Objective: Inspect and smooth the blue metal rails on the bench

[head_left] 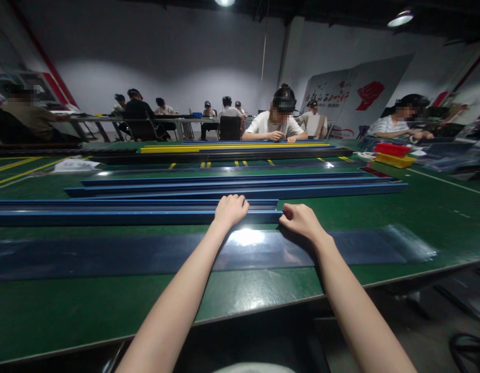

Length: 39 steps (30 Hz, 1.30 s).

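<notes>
Both forearms stretch out from me over the green table (69,311). I see my left hand (231,210) lying on the nearest blue rail (108,213), close to its right end, fingers (240,201) curled together over its top edge. My right hand (300,220) sits at the very end of that rail, fingers bent inward; I cannot tell whether they grip it. A dark blue strip (88,256) lies just in front of the rail. Longer blue rails (240,186) lie beyond, then yellow ones (232,148).
</notes>
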Motion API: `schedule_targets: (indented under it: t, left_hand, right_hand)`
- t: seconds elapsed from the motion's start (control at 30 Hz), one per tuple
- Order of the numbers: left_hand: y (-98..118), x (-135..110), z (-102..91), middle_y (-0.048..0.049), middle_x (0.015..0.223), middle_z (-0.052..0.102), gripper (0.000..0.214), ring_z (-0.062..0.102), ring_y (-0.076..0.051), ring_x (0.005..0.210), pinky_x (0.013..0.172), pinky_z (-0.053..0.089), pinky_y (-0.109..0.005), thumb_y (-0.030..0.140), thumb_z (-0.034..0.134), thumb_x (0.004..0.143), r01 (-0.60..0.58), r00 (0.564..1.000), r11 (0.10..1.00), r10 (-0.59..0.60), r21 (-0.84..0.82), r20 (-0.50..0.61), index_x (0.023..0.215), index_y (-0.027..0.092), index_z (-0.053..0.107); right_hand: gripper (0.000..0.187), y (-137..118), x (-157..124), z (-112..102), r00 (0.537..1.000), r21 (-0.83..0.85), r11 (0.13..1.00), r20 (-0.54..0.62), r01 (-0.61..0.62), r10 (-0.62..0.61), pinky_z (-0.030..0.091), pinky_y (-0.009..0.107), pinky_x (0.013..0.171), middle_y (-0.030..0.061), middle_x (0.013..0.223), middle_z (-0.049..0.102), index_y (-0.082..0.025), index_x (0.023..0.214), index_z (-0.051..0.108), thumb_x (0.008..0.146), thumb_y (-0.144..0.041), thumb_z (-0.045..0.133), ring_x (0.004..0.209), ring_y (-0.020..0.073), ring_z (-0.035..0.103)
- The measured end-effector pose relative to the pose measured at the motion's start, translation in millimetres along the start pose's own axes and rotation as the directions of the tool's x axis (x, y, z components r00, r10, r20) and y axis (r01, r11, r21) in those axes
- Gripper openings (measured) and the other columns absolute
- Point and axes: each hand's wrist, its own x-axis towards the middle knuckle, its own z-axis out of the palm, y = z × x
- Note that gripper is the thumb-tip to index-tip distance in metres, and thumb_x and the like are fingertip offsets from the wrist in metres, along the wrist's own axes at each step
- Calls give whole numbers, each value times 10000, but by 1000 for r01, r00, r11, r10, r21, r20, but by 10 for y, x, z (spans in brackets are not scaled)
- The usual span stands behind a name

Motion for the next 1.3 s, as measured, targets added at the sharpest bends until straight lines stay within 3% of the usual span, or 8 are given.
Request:
schedule_targets:
  t: [0.37,0.5,0.63,0.73,0.9,1.03,1.17,1.3]
  left_hand:
    - [-7,0,38,-86,936,657,363,598,-215,896,773,410,-320,278,287,892,-16,999,1000,16,-3,-35,925,155,627]
    - [-16,-4,44,-76,976,654,332,587,-203,927,804,410,-308,262,325,887,-18,998,997,14,-78,-56,985,164,627]
    - [3,-44,-80,-60,1054,632,293,539,-185,1010,858,394,-272,236,374,874,-60,991,975,32,-214,-130,1006,172,628]
    - [57,-105,-277,-51,960,654,271,563,-176,927,810,405,-257,241,388,868,-106,987,962,70,-252,-145,900,175,649]
    - [143,-206,-521,-27,780,672,293,601,-160,731,628,402,-224,339,402,854,-81,991,933,111,-349,69,861,210,664]
    - [141,-226,-477,-17,661,653,212,586,-144,644,556,367,-207,319,504,771,-96,910,929,227,-357,346,778,208,685]
    - [103,-219,-377,-5,684,650,184,587,-147,668,527,352,-203,358,617,678,-84,874,937,232,-338,426,800,237,682]
    - [72,-217,-332,-22,756,656,271,589,-184,765,546,367,-212,399,704,587,-102,871,956,220,-276,439,802,237,675]
  right_hand:
    - [136,11,3,14,1000,-6,1000,-8,-1,1,246,232,517,24,606,605,-197,603,521,677,-282,444,555,129,489]
    - [137,12,8,16,1000,-18,1000,3,-10,10,242,234,517,25,612,609,-197,613,528,680,-281,442,565,133,497]
    - [145,8,11,11,1000,-32,999,12,-11,12,240,235,514,27,621,612,-196,609,527,684,-279,436,574,135,502]
    - [152,2,11,2,1000,-39,999,15,-11,11,240,234,515,26,627,613,-196,614,532,690,-284,434,577,135,503]
    - [157,-13,10,-16,999,-40,999,28,-20,21,247,234,522,26,633,615,-196,635,551,692,-289,438,577,134,503]
    - [157,-21,11,-22,999,-37,999,39,-26,28,240,233,518,28,641,618,-197,645,557,696,-286,438,586,137,509]
    - [152,-21,8,-22,999,-38,999,38,-29,30,237,233,516,31,643,620,-197,639,553,693,-281,438,586,138,508]
    - [162,-29,2,-29,999,-42,999,43,-29,31,245,232,524,36,656,628,-195,647,563,697,-282,436,598,140,514]
